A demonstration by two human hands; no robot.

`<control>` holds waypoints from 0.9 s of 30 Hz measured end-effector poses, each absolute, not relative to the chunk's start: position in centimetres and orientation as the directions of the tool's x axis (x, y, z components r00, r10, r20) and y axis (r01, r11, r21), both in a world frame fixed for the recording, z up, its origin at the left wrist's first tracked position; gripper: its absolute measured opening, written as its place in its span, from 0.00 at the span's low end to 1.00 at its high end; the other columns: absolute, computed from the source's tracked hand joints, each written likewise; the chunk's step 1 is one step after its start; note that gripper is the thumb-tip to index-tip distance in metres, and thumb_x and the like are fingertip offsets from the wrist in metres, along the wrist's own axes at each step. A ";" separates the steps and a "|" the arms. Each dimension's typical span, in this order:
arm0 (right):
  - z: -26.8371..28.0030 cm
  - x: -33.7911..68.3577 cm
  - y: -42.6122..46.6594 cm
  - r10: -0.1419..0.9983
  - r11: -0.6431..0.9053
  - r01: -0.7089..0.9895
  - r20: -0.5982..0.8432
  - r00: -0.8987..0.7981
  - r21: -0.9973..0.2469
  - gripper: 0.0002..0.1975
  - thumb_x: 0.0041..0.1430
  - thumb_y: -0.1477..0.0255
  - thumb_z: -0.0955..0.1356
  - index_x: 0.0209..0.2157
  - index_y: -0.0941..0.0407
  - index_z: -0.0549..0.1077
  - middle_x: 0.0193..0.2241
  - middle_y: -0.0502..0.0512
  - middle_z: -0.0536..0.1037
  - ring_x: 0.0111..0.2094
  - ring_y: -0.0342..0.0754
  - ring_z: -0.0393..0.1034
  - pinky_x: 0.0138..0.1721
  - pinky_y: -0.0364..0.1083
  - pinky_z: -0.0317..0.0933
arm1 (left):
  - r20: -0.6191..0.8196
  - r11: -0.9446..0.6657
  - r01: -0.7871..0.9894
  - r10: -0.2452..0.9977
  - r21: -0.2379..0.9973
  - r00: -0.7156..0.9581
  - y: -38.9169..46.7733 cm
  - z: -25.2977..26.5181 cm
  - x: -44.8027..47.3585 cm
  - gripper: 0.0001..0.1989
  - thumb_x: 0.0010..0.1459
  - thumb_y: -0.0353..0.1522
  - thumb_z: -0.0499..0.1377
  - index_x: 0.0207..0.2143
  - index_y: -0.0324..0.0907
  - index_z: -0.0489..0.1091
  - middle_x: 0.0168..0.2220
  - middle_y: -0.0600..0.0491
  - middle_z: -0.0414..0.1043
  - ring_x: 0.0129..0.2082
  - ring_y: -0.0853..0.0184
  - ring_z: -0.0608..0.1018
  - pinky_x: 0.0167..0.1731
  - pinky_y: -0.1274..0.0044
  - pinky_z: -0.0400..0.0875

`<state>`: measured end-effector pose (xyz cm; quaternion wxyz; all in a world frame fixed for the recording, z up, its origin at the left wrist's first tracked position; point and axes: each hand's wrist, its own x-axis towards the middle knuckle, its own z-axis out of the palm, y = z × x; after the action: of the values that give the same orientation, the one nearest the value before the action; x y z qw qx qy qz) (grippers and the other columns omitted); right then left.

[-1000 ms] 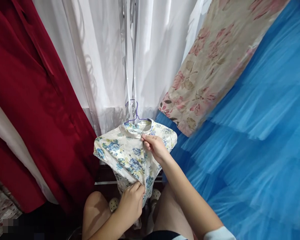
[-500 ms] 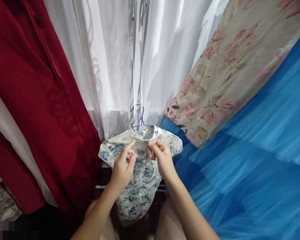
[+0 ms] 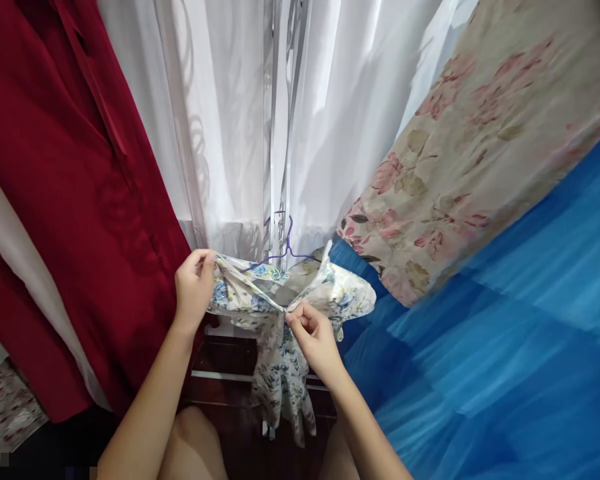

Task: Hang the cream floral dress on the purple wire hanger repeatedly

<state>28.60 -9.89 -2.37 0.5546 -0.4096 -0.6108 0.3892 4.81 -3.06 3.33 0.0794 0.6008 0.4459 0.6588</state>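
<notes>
Largest first: we note a blue skirt [image 3: 505,353] over the near right, its thin fabric falling in tiers. On the left we log a long red garment [image 3: 95,200], draped at a slant, with a pale cloth [image 3: 30,293] showing along its near left part. White curtains [image 3: 230,133] fall in folds across the far middle. At far right a beige cloth [image 3: 445,167] with pink flowers slants across, its edge lying over the blue skirt.

Next down in size, the blouse [image 3: 285,367]: white with blue flowers, hanging in the middle of the scene between the two forearms. We see its neck drawn open and its lower part dangling narrow and bunched. A bare knee [image 3: 193,440] shows at the near edge, left of the blouse. Narrow upright strips [image 3: 275,133] run in front of the curtains.

Smaller: a purple hanger [image 3: 289,247] sits in the blouse's open neck, its hook up against the strips; what the hook catches on, we cannot tell.

Smallest: the left hand [image 3: 195,290] has its fingers [image 3: 209,259] clamped on the blouse's edge at left. The right hand [image 3: 315,330] pinches the neck edge nearer the middle, fingertips together on the cloth. Between them we see that edge pulled taut.
</notes>
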 end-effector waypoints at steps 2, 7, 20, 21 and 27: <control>-2.9 28.0 -10.6 0.934 0.352 0.075 0.345 -0.095 -0.933 0.16 0.63 0.63 0.66 0.25 0.54 0.60 0.17 0.42 0.56 0.19 0.40 0.48 0.23 0.42 0.42 | 0.658 -0.508 0.433 0.667 0.745 -0.349 -1.0 0.8 1.8 0.15 0.64 0.41 0.54 0.39 0.38 0.71 0.33 0.51 0.73 0.33 0.66 0.76 0.35 0.78 0.70; -5.2 27.4 -11.4 0.951 0.285 0.025 0.279 -0.137 -0.958 0.16 0.64 0.62 0.65 0.26 0.54 0.60 0.17 0.42 0.58 0.19 0.40 0.50 0.22 0.41 0.44 | 0.482 -0.280 0.505 0.812 0.816 -0.329 0.4 -7.2 -0.6 0.13 0.60 0.40 0.54 0.35 0.41 0.72 0.29 0.51 0.74 0.30 0.63 0.76 0.32 0.76 0.68; -14.5 41.3 -11.4 0.922 0.006 0.400 0.160 0.353 -0.917 0.14 0.55 0.58 0.69 0.28 0.56 0.69 0.22 0.51 0.71 0.24 0.49 0.63 0.28 0.46 0.57 | 0.473 -0.479 0.005 0.869 0.878 0.146 -8.5 -7.0 13.4 0.10 0.67 0.37 0.53 0.38 0.41 0.70 0.36 0.52 0.71 0.40 0.66 0.74 0.43 0.77 0.67; -14.0 40.8 -12.1 0.904 0.034 0.452 0.220 0.366 -0.892 0.15 0.53 0.59 0.70 0.33 0.57 0.71 0.28 0.55 0.75 0.29 0.52 0.67 0.33 0.48 0.60 | 0.491 -0.497 -0.011 0.854 0.868 0.172 -9.1 -6.2 14.4 0.10 0.67 0.36 0.53 0.38 0.41 0.70 0.36 0.51 0.71 0.40 0.66 0.74 0.43 0.77 0.67; -8.0 34.0 -15.9 0.959 0.244 0.320 0.178 -0.223 -0.915 0.21 0.55 0.67 0.70 0.51 0.56 0.72 0.45 0.58 0.76 0.48 0.58 0.68 0.53 0.54 0.60 | 0.521 -0.559 0.045 0.795 0.828 0.310 -12.0 -3.5 18.8 0.10 0.67 0.34 0.52 0.35 0.41 0.70 0.37 0.50 0.68 0.40 0.66 0.72 0.43 0.75 0.65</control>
<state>34.03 -15.92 -8.04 0.4063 -0.4728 -0.6760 0.3929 18.77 -11.98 -3.49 0.3679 0.7210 0.2915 0.5098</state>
